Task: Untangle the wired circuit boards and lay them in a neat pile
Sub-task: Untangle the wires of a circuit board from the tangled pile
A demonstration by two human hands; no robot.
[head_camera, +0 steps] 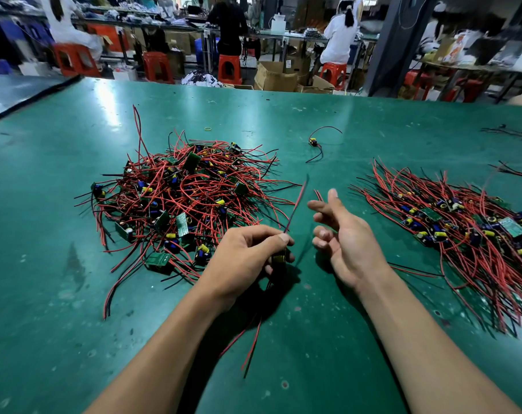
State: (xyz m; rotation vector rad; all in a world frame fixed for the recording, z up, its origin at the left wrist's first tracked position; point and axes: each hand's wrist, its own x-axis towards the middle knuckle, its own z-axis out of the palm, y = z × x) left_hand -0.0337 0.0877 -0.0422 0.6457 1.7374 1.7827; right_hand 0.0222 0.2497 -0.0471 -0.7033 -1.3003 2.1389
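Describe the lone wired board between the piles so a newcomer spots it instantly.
On the green table, look between the tangled heap on the left and the combed pile on the right, toward the far edge. The lone board lies there by itself, wires curling, touching neither pile.

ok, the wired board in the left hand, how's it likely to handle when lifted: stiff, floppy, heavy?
Probably light: the left hand holds the wired board with just a fingertip pinch. Its leads look springy rather than limp: one pair stands up unsupported, while the other trails down toward the table. The loose ends would likely snag if dragged through the tangled pile.
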